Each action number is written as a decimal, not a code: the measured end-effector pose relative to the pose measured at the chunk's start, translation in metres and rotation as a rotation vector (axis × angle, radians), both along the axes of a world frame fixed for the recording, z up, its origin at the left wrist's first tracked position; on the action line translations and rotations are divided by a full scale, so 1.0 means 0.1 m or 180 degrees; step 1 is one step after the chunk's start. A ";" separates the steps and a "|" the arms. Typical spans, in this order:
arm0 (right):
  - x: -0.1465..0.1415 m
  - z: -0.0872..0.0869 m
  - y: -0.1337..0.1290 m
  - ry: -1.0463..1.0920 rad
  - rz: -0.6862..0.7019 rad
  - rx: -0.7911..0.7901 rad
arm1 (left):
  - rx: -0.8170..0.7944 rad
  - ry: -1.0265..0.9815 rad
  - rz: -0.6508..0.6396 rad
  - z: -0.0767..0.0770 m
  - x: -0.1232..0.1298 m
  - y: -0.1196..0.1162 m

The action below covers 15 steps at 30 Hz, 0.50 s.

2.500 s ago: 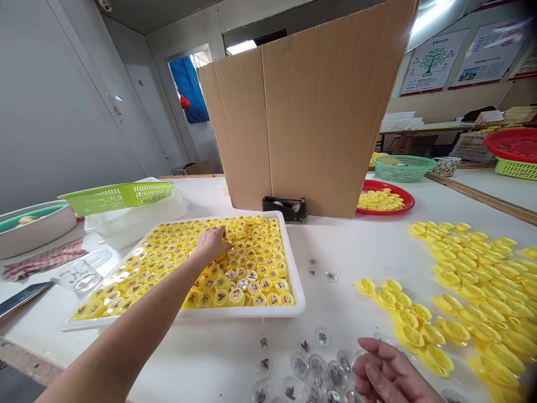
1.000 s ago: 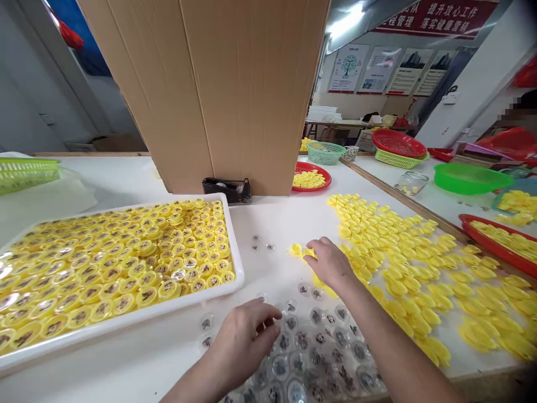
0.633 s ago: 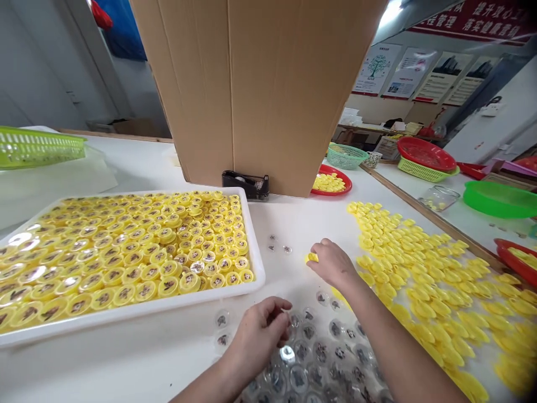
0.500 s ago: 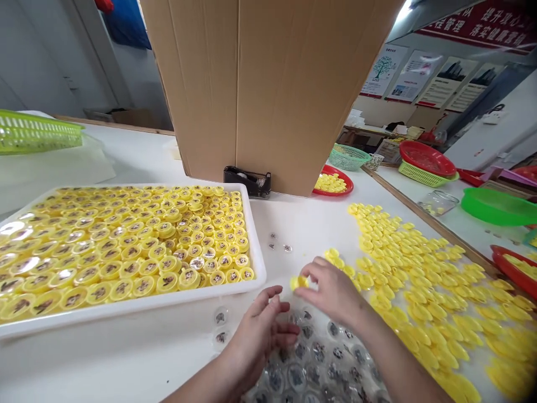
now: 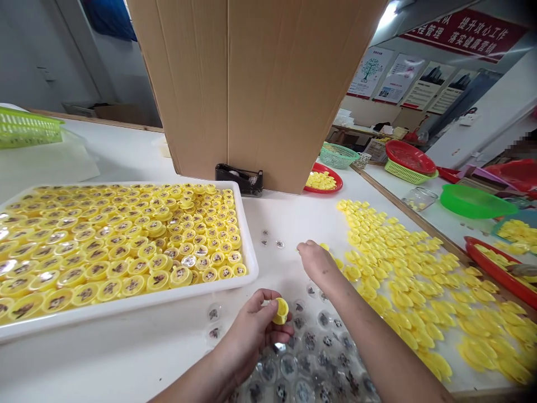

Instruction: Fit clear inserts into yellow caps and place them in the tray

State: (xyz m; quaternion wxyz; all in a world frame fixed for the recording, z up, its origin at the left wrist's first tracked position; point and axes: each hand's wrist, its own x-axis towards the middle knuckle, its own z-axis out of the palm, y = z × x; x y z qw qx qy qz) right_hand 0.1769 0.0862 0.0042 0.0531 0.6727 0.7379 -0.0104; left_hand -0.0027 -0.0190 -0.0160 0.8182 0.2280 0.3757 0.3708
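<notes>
With our left hand (image 5: 254, 326) we pinch one yellow cap (image 5: 281, 312) above the clear discs (image 5: 288, 365); it seems light, stiff, best held by its rim. Whether our right hand (image 5: 318, 262) grasps something, we cannot tell.

Grey wall (image 5: 25, 50), white worktable (image 5: 104, 358), red banner (image 5: 472, 34), posters (image 5: 398, 78), bright light (image 5: 388, 13)

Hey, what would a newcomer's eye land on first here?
Probably the tall brown cardboard standing at the back, center. Next, the white tray on the left, crowded with picture-topped yellow discs, and the loose yellow pieces spread across the right. Front center, the left hand holds one yellow cap.
</notes>
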 end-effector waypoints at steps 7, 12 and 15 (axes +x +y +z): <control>-0.14 -0.25 0.27 0.0031 -0.0084 -0.0023 | 0.0111 -0.0119 0.0048 -0.09 0.01 0.05; -0.09 -0.16 0.16 0.0577 -0.0050 0.0031 | -0.0114 -0.0161 0.0169 -0.06 0.02 0.05; -0.07 0.01 -0.14 0.1109 -0.0004 0.0081 | -0.0312 -0.0162 0.0294 0.01 -0.01 0.06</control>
